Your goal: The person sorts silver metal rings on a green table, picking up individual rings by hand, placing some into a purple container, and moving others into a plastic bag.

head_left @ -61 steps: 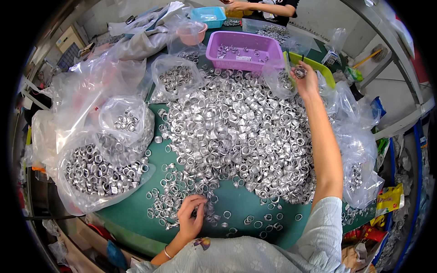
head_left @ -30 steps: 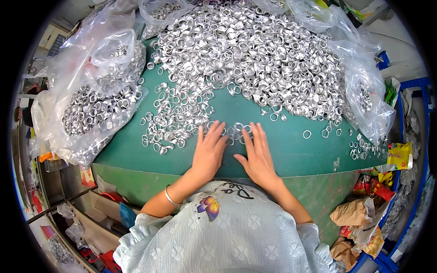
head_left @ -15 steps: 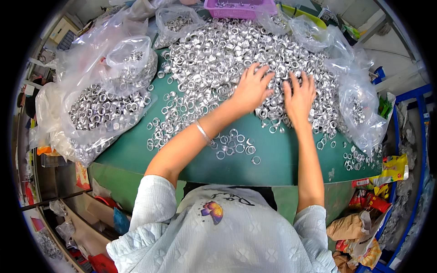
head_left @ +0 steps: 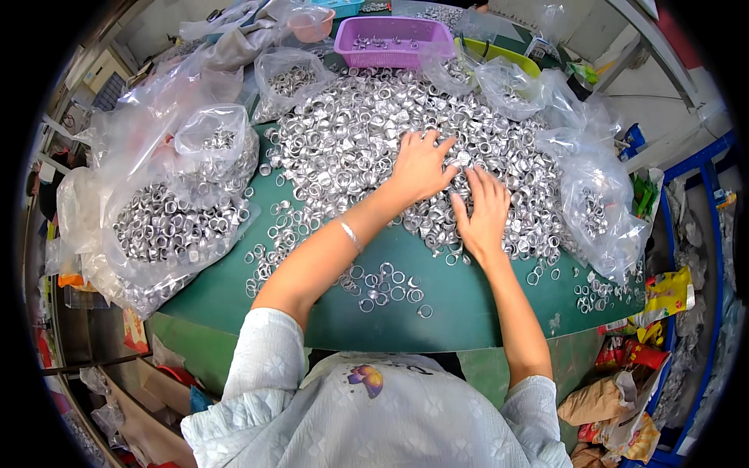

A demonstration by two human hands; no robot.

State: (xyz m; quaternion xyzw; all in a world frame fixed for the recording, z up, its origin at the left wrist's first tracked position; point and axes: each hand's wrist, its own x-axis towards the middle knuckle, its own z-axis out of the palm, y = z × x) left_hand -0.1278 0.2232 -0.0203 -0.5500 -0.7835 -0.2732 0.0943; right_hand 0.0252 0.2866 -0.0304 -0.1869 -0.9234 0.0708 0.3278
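Observation:
A wide heap of silvery metal rings (head_left: 343,129) covers the far and middle part of a green table (head_left: 468,320). My left hand (head_left: 422,167) lies on the heap near its middle, fingers spread and pointing away from me. Beside it on the right, my right hand (head_left: 484,212) rests on the rings at the heap's near side, fingers stretched out and thumb apart. Neither hand has a ring visibly gripped. A small group of loose rings (head_left: 388,287) lies on the table in front of my left forearm, and more are scattered left of it.
Clear plastic bags of rings (head_left: 168,222) slump along the left side. Another bag (head_left: 597,207) lies at the right. A purple basket (head_left: 394,48) and a yellow-green basket (head_left: 499,56) stand behind the heap. Blue shelving (head_left: 694,312) and food packets flank the right edge.
The view has tilted, bringing more of the table's far end into sight. My right hand has moved left, nearer my left hand, over the heap.

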